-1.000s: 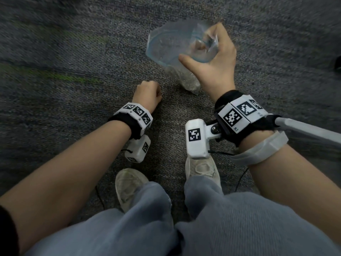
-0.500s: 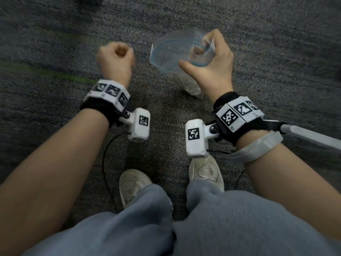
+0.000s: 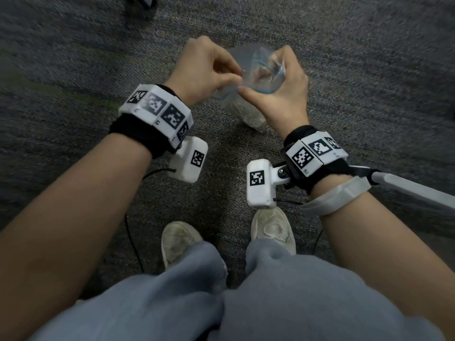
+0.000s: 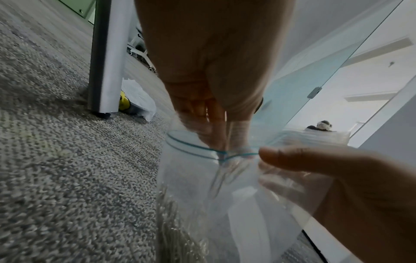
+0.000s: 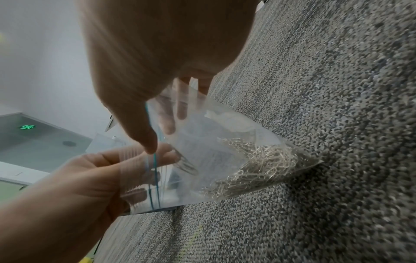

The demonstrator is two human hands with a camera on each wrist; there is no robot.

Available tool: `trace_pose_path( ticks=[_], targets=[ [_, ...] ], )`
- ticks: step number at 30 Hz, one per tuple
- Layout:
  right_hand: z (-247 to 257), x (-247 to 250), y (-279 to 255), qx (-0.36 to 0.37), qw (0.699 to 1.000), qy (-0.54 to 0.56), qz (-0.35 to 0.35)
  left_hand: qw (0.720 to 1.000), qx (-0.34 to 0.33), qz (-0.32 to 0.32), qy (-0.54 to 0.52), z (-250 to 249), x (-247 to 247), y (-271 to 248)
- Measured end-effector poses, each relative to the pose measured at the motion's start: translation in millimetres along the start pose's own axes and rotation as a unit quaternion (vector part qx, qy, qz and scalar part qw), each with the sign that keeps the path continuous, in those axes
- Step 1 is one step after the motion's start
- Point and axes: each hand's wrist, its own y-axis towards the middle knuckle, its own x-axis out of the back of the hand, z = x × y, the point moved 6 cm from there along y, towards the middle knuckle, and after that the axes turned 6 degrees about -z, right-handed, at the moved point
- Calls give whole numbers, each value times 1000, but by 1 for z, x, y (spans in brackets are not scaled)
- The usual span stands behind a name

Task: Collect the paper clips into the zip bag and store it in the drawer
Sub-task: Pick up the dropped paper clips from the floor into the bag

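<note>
A clear zip bag (image 3: pixel 248 114) with a blue zip line hangs above the grey carpet, its mouth held open. My right hand (image 3: pixel 283 94) grips its rim, thumb on the near side and fingers on the far side. A heap of silver paper clips (image 5: pixel 258 163) lies in the bag's bottom corner. My left hand (image 3: pixel 211 70) is at the mouth, and its fingertips (image 4: pixel 216 140) reach just inside. They pinch a few paper clips (image 5: pixel 185 164) that hang below the zip line. No drawer is in view.
Grey carpet (image 3: pixel 369 70) fills the floor, and my two pale shoes (image 3: pixel 179 242) stand below the hands. In the left wrist view a metal table leg (image 4: pixel 105 57) stands nearby with a white plastic bag (image 4: pixel 139 99) behind it. A glass panel (image 4: pixel 303 85) rises on the right.
My left hand rose from the carpet as a closed fist, then swung right to the bag's mouth. The right hand kept hold of the bag and stayed near its place.
</note>
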Motion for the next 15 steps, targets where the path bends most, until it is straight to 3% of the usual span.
trace_pose_path(
  ticks=[4,8,10,12,15],
  targets=[
    [12,15,1,-15,1000,-2,-3,999,6,-45,-11,-16,19,-3],
    [38,38,1,-17,1000,-4,4,984,10,-163,64,-36,44,-17],
    [54,52,1,-19,1000,-8,3,987,40,-144,55,-47,50,-21],
    [71,67,0,-23,1000,-7,0,992,101,-78,0,-59,52,-25],
    [95,90,-2,-26,1000,-2,-13,977,182,-27,-108,-86,57,-35]
  ],
)
